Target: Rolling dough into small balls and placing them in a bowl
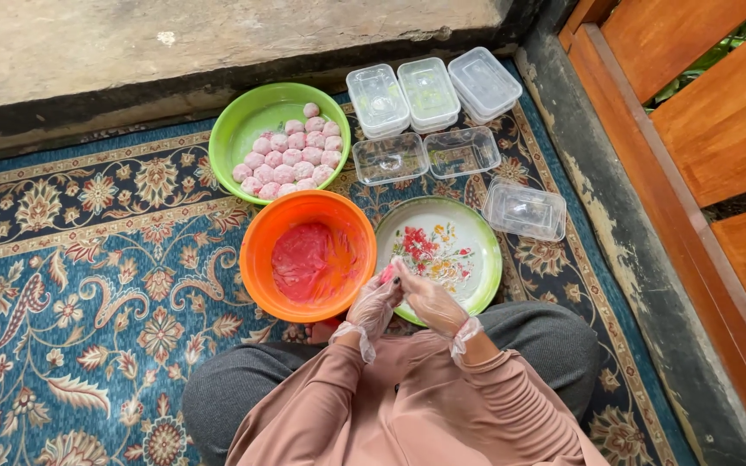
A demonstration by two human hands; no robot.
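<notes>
Your gloved left hand (pixel 375 304) and right hand (pixel 429 299) pinch the pink dough (pixel 387 273) together; loosen your fingers and it may drop onto the flowered plate (pixel 468 226).

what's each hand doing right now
Left hand: gloved, fingers curled on a small pink dough piece.
Right hand: gloved, fingers pinching the same pink dough piece.

Blue floral rug (pixel 88 259), concrete step (pixel 174 43), wood railing (pixel 718 129)

Pink sleeves, seemingly clear plastic gloves
</notes>
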